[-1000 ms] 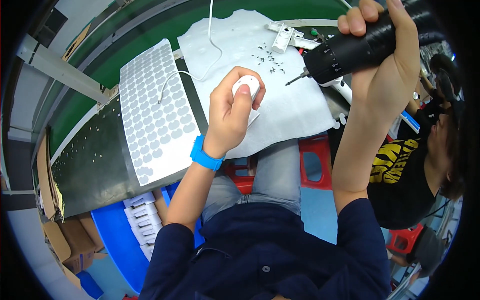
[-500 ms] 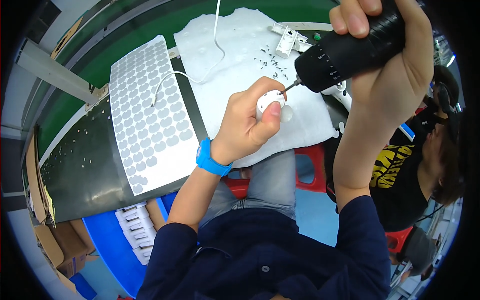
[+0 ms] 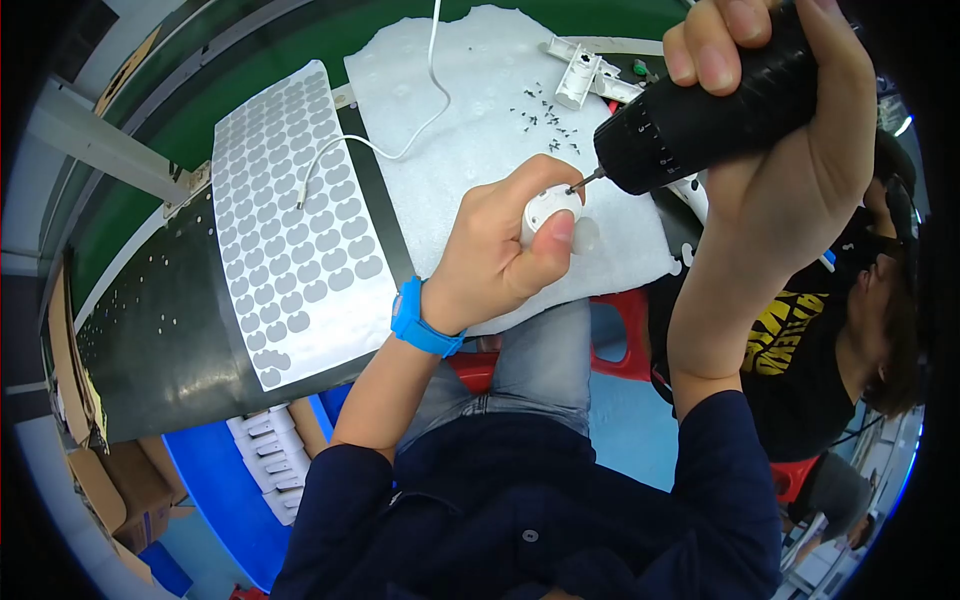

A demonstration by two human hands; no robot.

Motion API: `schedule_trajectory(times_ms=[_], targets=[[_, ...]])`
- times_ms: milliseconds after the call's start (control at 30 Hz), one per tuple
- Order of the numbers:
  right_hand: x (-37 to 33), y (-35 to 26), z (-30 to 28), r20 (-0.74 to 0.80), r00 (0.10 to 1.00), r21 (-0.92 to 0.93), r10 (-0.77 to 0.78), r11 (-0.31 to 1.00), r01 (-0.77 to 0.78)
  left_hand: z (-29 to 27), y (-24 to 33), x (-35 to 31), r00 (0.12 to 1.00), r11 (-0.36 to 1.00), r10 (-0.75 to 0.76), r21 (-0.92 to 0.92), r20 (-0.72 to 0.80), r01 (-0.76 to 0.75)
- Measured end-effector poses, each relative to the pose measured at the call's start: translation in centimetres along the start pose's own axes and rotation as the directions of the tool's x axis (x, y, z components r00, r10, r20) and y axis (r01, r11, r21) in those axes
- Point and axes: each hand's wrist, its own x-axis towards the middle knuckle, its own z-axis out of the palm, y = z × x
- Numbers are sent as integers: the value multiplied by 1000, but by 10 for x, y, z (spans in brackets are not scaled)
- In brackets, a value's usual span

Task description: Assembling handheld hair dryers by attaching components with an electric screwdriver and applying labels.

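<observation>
In the head view, the left hand (image 3: 500, 240) is closed around a small round white plastic housing (image 3: 545, 210), the thumb pressed on its face and the fingers curled behind. The housing is held up over the white foam sheet (image 3: 430, 190). The right hand (image 3: 785, 175) is wrapped around a black electric screwdriver (image 3: 700, 120), its bit (image 3: 590, 180) slanting down to a hole near the housing's rim. The step in hand appears to be driving a screw there. This calls for a firm left grip and the bit lined up squarely with the hole, since a slanted push could slip off. A pale translucent disc (image 3: 587, 238) shows beside the thumb.

Loose dark screws (image 3: 550, 120) lie beyond the housing, with white molded parts (image 3: 577, 80) near the foam's far edge. Open room lies on the foam between the left hand and the white cable (image 3: 440, 80). To the right, a co-worker (image 3: 810, 330) sits near the right forearm, limiting outward swing.
</observation>
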Motion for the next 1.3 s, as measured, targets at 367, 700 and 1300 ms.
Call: schedule_trajectory(times_ms=[367,700,1300], targets=[[4,-3,-1,77,996,9,48,999,-49,2,-2,3,999,998,48,-38,24,-47],[9,-9,-4,141,986,27,85,996,-89,0,3,1,995,996,-84,6,61,84],[43,-2,-150,279,947,430,-162,902,27,-23,-19,62,954,577,-287,810,82,103]])
